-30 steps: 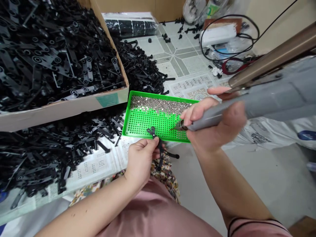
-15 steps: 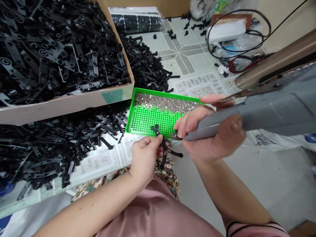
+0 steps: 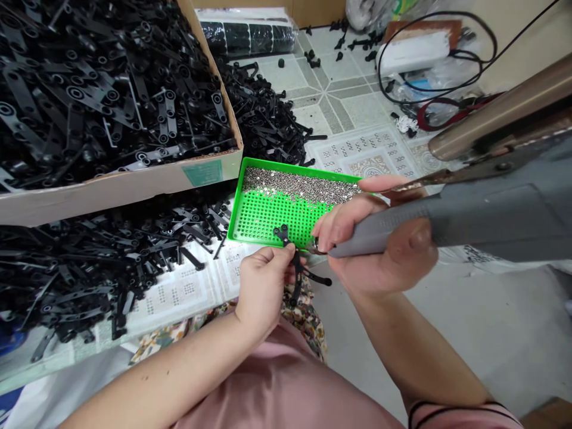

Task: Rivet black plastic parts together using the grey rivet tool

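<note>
Black linkage [image 3: 297, 275] sits pinched in the left hand [image 3: 263, 286], thumb and fingers closed on its upper part. Its long axis runs from a forked end over the near rim of the green tray [image 3: 268, 215] down toward the body, where two arms spread, one dropping, one slanting right. The right hand [image 3: 379, 250] wraps a grey power screwdriver [image 3: 447, 223], its nose pointing left, near the linkage. Metal screws [image 3: 299, 186] line the tray's far side.

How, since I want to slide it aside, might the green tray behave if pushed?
The green tray would probably stay stiff, as its raised rim looks straight. The small metal pieces heaped along its far side look loose and could shift.
</note>
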A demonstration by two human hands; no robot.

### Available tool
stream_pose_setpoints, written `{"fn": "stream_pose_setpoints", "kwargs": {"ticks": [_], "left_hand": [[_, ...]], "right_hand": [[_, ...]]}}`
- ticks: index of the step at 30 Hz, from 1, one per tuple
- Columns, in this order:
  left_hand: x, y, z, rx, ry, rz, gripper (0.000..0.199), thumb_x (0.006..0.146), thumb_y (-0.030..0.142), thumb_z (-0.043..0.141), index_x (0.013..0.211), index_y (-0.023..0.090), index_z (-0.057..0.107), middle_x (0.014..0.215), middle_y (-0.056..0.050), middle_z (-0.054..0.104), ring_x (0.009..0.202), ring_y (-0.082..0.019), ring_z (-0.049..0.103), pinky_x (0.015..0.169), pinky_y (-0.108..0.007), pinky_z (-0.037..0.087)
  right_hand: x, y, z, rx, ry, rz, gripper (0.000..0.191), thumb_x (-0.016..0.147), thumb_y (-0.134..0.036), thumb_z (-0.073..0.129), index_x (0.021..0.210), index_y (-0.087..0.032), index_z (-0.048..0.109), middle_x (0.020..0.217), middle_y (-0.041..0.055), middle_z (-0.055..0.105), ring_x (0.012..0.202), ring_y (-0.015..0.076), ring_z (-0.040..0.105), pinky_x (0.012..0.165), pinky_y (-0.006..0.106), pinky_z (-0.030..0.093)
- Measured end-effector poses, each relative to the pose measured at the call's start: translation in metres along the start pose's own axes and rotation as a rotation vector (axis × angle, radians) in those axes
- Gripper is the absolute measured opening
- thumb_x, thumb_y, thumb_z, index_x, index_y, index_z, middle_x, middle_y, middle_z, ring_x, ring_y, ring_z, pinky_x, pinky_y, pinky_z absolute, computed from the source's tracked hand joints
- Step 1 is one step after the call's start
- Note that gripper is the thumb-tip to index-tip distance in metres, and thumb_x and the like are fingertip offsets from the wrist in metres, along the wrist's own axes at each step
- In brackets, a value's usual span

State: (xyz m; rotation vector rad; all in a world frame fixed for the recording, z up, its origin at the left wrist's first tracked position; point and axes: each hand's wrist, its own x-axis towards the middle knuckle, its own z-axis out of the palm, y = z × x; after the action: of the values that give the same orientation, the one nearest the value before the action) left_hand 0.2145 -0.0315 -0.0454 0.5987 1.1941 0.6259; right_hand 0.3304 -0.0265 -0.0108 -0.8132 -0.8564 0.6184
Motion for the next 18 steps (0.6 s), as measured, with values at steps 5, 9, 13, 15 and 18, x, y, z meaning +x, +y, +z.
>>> {"fn": "stream_pose_setpoints", "kwargs": {"ticks": [5, 9, 13, 15, 18], "left_hand": [[-0.0025, -0.0053, -0.0023, 0.014, -0.023, 0.021, 0.027, 0.073, 0.039, 0.066, 0.063, 0.014, 0.061, 0.062, -0.001, 0.062, 0.052, -0.008, 0.045, 0.047, -0.019, 0.035], [-0.0034, -0.0077, -0.0030, 0.016, -0.044, 0.042, 0.027, 0.074, 0.040, 0.065, 0.065, 0.015, 0.061, 0.061, 0.000, 0.059, 0.052, -0.008, 0.043, 0.048, -0.020, 0.033], [-0.0036, -0.0094, -0.0029, 0.064, -0.039, 0.082, 0.027, 0.078, 0.040, 0.061, 0.065, 0.016, 0.061, 0.053, 0.003, 0.050, 0.048, -0.008, 0.035, 0.046, -0.021, 0.026], [-0.0038, -0.0099, -0.0029, 0.088, -0.035, 0.096, 0.027, 0.078, 0.040, 0.060, 0.065, 0.016, 0.061, 0.052, 0.004, 0.049, 0.048, -0.008, 0.033, 0.046, -0.022, 0.025], [-0.0042, -0.0098, -0.0027, 0.100, -0.031, 0.105, 0.028, 0.079, 0.040, 0.060, 0.065, 0.016, 0.061, 0.053, 0.004, 0.049, 0.047, -0.008, 0.032, 0.046, -0.022, 0.024]], "right_hand": [[-0.0013, -0.0002, 0.0001, -0.012, 0.006, -0.002, 0.027, 0.078, -0.044, 0.061, 0.093, -0.021, 0.059, 0.049, -0.0045, 0.056, 0.035, 0.0154, 0.051, 0.040, 0.033, 0.049], [-0.0018, -0.0010, 0.0019, -0.007, 0.003, -0.010, 0.028, 0.075, -0.044, 0.063, 0.092, -0.021, 0.059, 0.048, -0.0044, 0.056, 0.033, 0.0155, 0.050, 0.037, 0.033, 0.047], [-0.0023, -0.0017, 0.0025, -0.010, -0.004, -0.052, 0.027, 0.076, -0.043, 0.063, 0.092, -0.022, 0.059, 0.048, -0.0048, 0.056, 0.033, 0.0151, 0.050, 0.036, 0.032, 0.047], [-0.0025, -0.0020, 0.0015, -0.020, 0.002, -0.058, 0.025, 0.078, -0.042, 0.061, 0.093, -0.022, 0.059, 0.049, -0.0048, 0.056, 0.034, 0.0151, 0.050, 0.038, 0.032, 0.048], [-0.0025, -0.0028, -0.0001, -0.018, -0.008, -0.048, 0.025, 0.078, -0.043, 0.060, 0.093, -0.024, 0.059, 0.050, -0.0051, 0.056, 0.034, 0.0150, 0.051, 0.038, 0.032, 0.049]]}}
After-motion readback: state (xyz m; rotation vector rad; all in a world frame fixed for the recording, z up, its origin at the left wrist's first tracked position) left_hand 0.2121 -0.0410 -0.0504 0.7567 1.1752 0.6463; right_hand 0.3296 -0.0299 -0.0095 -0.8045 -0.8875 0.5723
